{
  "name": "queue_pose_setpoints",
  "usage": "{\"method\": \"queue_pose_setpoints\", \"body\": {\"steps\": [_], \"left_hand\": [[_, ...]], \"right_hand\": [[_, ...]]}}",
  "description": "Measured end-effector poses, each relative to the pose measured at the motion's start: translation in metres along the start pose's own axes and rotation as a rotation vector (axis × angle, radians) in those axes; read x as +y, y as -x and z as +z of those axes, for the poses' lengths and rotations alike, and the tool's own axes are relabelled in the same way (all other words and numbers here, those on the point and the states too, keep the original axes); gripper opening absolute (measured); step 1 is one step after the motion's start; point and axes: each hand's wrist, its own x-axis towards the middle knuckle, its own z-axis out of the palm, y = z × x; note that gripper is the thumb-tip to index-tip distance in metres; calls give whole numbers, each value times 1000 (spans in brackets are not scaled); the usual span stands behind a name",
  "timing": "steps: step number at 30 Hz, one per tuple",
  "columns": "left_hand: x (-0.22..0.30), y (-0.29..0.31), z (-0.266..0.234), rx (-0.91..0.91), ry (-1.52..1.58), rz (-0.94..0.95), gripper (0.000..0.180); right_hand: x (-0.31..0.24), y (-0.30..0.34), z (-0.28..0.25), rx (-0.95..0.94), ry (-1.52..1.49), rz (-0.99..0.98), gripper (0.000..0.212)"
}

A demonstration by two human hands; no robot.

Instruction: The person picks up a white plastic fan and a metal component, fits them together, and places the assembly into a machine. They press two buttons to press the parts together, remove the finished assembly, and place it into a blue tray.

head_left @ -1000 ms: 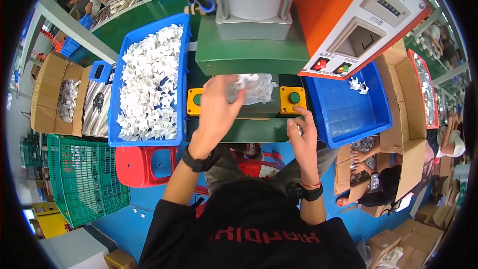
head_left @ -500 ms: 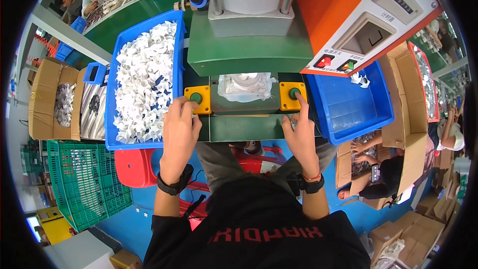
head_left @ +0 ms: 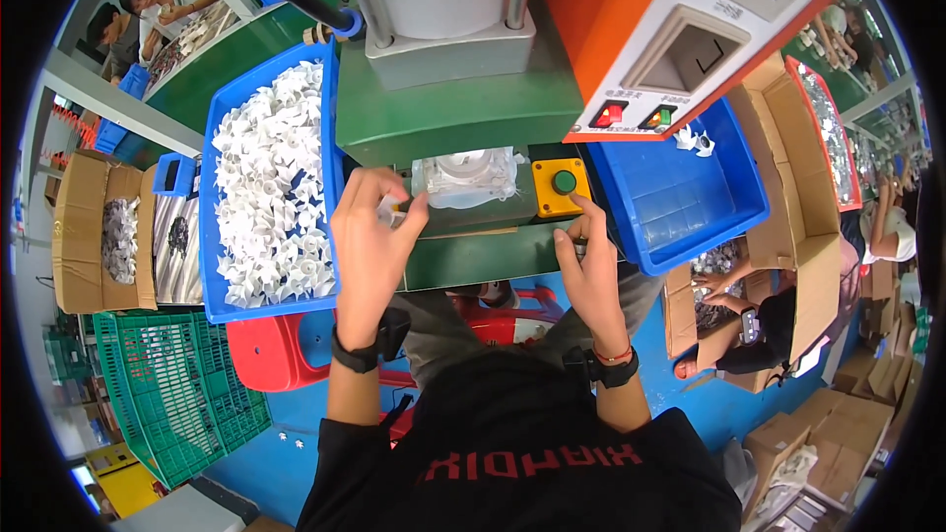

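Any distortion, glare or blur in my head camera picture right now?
Head view: fisheye bending near the rim, black corners; head view: faint sheen inside the right blue bin; head view: control panel lettering looks soft; head view: the white pieces look bright.

Straight ahead of you, a crumpled clear plastic sheet (head_left: 443,199) lies spread out, with a pale round part (head_left: 471,166) on it. Just right of it, the yellow button box (head_left: 545,203) faces up at you, its round green button (head_left: 564,182) uncovered. A small translucent piece (head_left: 392,212) shows at your left hand (head_left: 372,236), partly hidden; a small shiny piece (head_left: 580,249) shows at your right hand (head_left: 595,281), mostly covered.
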Motion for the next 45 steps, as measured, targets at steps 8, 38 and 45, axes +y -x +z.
{"method": "queue_pose_setpoints", "body": {"steps": [8, 38, 45], "left_hand": [[5, -33, 34, 82, -73, 240, 30], [30, -1, 34, 44, -3, 58, 40], [-9, -32, 42, -41, -167, 226, 28]], "right_hand": [[5, 26, -11, -26, -141, 71, 35], [-38, -36, -3, 37, -369, -81, 36], [-66, -94, 44, -43, -236, -87, 31]]}}
